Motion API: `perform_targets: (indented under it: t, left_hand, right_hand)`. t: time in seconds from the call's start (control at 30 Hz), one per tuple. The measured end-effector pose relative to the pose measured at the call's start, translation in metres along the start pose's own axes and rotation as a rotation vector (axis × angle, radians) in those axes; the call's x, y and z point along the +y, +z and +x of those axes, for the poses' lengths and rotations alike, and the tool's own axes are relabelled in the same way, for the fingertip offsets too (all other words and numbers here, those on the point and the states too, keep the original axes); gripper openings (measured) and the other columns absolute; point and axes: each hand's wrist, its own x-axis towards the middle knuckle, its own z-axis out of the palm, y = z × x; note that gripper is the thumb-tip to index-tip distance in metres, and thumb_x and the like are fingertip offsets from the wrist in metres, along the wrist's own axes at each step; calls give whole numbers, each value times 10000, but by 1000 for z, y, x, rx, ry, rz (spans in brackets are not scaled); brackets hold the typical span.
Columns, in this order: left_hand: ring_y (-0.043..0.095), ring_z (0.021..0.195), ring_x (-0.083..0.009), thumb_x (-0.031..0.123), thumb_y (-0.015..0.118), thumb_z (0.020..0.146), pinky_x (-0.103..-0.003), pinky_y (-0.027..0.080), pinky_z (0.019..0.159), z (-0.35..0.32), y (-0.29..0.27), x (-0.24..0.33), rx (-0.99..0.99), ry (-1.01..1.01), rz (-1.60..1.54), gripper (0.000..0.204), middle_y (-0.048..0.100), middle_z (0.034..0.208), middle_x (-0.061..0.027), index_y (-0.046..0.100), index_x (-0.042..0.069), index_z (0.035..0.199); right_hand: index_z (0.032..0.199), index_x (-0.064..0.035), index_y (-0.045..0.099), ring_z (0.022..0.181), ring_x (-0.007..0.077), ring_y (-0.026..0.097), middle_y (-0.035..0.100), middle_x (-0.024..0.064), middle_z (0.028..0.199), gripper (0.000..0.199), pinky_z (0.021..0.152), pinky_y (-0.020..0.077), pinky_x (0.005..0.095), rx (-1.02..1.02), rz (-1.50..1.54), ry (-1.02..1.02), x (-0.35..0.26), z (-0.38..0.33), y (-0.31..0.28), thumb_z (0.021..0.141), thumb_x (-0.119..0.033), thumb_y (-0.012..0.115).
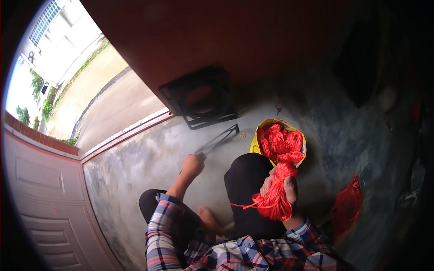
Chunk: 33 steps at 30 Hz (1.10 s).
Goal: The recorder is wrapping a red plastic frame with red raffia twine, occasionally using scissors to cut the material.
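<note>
My left hand (193,165) is closed on one end of a thin dark two-barred tool (221,138), blurred and reaching away over the floor. Its exact kind I cannot make out. In my right hand (290,189) is a bundled hank of shiny red cord (276,205), gripped round its middle above my knee, with a loose end trailing left. Just beyond it stands a yellow-rimmed bag (254,143) filled with more red hanks (278,141). The held hank overlaps the near rim of the bag in the picture.
A dark square frame with a round opening (201,97) stands at the far side by a reddish panel (217,36). To the right lies a red bag or net (347,203). A panelled door (43,203) and open doorway are at left. A small ring-shaped bit (243,135) lies on concrete.
</note>
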Motion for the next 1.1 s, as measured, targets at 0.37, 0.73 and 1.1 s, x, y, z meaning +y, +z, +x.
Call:
perform_targets:
  t: [0.37, 0.73, 1.1]
  left_hand:
    - [674, 702, -242, 164, 601, 912, -346, 554, 723, -123, -144, 14, 345, -201, -1253, 258, 670, 780, -145, 624, -76, 1003]
    - [644, 785, -272, 239, 592, 935, -420, 522, 787, -296, -112, -18, 309, -118, -1992, 252, 647, 819, -103, 603, 3, 1023]
    - [640, 770, -265, 245, 583, 938, -412, 511, 769, -328, -79, -2, 197, -223, -2054, 235, 657, 818, -100, 607, 28, 1026]
  right_hand:
    - [1139, -29, 522, 676, 132, 575, 598, 67, 807, 335, 636, 503, 283, -106, -257, -144, -8, 1, 15, 893, -219, 645]
    - [1057, 5, 584, 739, 156, 618, 636, 92, 846, 214, 704, 534, 292, 36, -234, -123, -8, 22, -22, 872, -100, 564]
    - [1116, 53, 585, 788, 206, 690, 676, 193, 963, 337, 737, 579, 321, -197, -500, 415, -16, -5, 45, 830, -125, 569]
